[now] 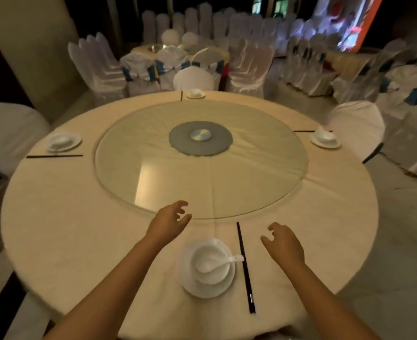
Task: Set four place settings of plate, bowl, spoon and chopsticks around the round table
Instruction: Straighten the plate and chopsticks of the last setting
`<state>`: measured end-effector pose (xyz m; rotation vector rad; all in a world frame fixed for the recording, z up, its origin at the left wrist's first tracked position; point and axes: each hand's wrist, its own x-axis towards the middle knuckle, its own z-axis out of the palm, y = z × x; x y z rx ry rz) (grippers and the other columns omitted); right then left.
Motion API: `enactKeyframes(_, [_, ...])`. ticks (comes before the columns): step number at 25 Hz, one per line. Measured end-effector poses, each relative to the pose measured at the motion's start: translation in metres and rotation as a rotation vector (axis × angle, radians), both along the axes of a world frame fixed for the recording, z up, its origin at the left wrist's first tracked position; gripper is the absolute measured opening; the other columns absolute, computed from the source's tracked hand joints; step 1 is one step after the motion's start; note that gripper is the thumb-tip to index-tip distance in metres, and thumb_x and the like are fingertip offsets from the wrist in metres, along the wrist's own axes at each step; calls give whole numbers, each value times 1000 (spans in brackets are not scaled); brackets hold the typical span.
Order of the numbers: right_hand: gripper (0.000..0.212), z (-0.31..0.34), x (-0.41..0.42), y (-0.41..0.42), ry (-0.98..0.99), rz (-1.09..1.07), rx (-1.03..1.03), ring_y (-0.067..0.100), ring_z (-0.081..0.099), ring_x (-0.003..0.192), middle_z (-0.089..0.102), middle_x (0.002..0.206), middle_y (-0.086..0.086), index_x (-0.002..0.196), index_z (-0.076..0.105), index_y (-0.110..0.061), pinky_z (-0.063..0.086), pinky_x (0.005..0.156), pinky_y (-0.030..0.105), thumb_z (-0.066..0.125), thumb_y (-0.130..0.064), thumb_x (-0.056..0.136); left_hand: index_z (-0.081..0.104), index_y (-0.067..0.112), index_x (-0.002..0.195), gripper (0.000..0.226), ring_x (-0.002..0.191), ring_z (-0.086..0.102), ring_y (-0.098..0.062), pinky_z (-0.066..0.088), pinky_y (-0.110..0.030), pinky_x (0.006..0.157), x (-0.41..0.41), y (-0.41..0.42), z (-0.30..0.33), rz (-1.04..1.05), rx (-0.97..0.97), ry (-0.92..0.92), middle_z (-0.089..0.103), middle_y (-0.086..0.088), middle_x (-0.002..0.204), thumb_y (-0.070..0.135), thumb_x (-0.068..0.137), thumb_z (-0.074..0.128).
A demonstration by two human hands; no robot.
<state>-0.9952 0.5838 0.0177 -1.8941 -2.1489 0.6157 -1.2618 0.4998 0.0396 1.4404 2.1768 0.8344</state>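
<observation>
On the round table (pixel 80 231), right in front of me, a white plate (pixel 190 285) carries a white bowl (pixel 212 261) with a white spoon (pixel 217 263) in it. Black chopsticks (pixel 245 268) lie just right of that plate. Similar settings sit at the left (pixel 64 142), the far side (pixel 195 94) and the right (pixel 325 139), each with dark chopsticks beside it. My left hand (pixel 169 220) hovers above the near setting, fingers loosely spread, holding nothing. My right hand (pixel 284 242) hovers right of the chopsticks, also empty.
A glass turntable (pixel 200 158) with a grey hub fills the table's middle. White-covered chairs (pixel 357 128) stand around the table, and more covered chairs and tables fill the dim room behind. A pillar (pixel 30 45) rises at the left.
</observation>
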Motion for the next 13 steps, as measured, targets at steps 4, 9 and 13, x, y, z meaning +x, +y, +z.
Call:
enactKeyframes(4, [42, -51, 6, 0, 6, 81, -187, 25, 59, 107, 57, 123, 12, 126, 51, -10, 49, 83, 30, 58, -31, 89, 56, 18, 123, 39, 97, 64, -20, 50, -29, 82, 10, -24, -47, 205, -126, -123, 67, -7, 113, 30, 86, 61])
enactKeyframes(9, [47, -96, -4, -9, 32, 78, -347, 23, 60, 106, 60, 122, 11, 126, 51, -8, 47, 80, 25, 63, -31, 87, 50, 8, 130, 47, 111, 59, -28, 45, -33, 93, 2, -37, -103, 383, -360, -216, 63, -15, 122, 29, 89, 58])
enactKeyframes(13, [37, -120, -13, -13, 17, 49, -342, 20, 62, 95, 61, 111, 10, 112, 55, -6, 47, 72, 25, 65, -28, 85, 50, 5, 129, 41, 110, 58, -35, 48, -42, 96, 8, -31, -136, 409, -438, -439, 60, -19, 123, 17, 90, 53])
